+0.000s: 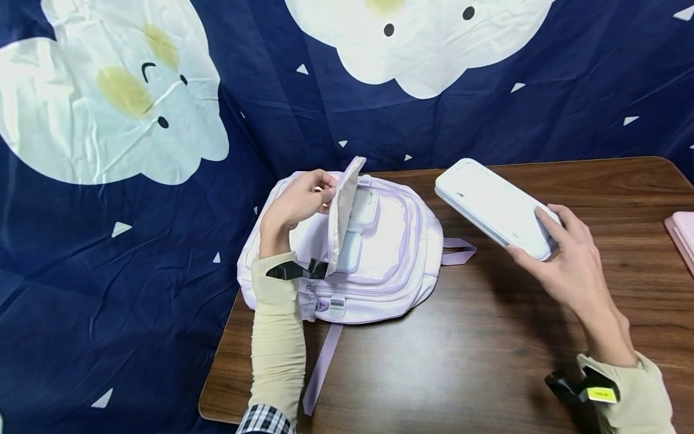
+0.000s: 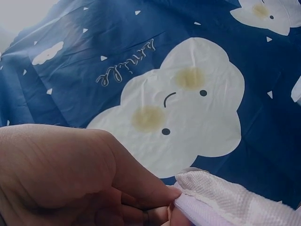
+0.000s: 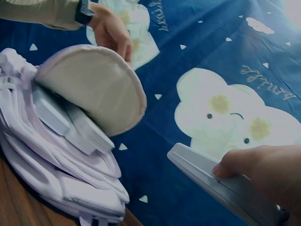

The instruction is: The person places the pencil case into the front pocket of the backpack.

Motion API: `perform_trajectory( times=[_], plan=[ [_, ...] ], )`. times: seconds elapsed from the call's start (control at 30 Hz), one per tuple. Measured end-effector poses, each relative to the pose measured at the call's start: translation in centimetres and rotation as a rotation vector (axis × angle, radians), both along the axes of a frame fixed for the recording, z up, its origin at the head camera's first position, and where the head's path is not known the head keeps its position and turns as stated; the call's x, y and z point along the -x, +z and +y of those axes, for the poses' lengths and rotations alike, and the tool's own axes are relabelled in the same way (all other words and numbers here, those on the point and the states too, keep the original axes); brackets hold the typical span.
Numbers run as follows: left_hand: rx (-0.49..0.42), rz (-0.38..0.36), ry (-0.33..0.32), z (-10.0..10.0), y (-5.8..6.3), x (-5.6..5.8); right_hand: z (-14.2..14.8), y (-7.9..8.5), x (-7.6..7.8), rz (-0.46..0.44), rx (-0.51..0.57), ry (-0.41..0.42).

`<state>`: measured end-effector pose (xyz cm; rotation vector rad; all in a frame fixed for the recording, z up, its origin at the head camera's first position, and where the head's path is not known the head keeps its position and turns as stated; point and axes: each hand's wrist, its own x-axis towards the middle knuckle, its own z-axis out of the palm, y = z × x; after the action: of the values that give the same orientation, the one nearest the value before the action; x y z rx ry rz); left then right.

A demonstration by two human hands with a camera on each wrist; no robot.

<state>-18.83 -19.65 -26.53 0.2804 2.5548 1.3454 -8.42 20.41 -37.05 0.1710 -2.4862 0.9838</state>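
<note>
A pale lilac backpack (image 1: 428, 259) lies on the table with its front pocket unzipped. My left hand (image 1: 295, 205) pinches the edge of the pocket flap (image 1: 341, 217) between thumb and fingers and holds it raised. Two small pale boxes, a whitish one (image 1: 365, 207) and a bluish one (image 1: 349, 252), show inside the pocket; the flap partly covers them in the head view. To the right of the bag, my right hand (image 1: 577, 271) grips a long flat white case (image 1: 493, 208) by its near end, thumb on one side. The right wrist view shows the case (image 3: 221, 183) tilted.
The brown wooden table (image 1: 412, 367) bears the bag near its left end. One lilac strap (image 1: 325, 367) trails toward the front, another (image 1: 458, 252) lies right of the bag. A pink object (image 1: 682, 235) sits at the right edge. Dark blue cloth (image 1: 260, 72) with clouds hangs behind.
</note>
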Motion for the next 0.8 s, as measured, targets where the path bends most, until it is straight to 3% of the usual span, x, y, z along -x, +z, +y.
perform_trajectory(
  times=[0.5, 0.8],
  plan=[
    [-0.02, 0.003, -0.007, 0.1, 0.0, -0.3, -3.8, -0.1, 0.3, 0.033, 0.007, 0.145],
    [-0.014, 0.01, -0.008, 0.2, -0.1, -0.2, -6.2, -1.4, 0.7, 0.026, -0.025, 0.242]
  ],
)
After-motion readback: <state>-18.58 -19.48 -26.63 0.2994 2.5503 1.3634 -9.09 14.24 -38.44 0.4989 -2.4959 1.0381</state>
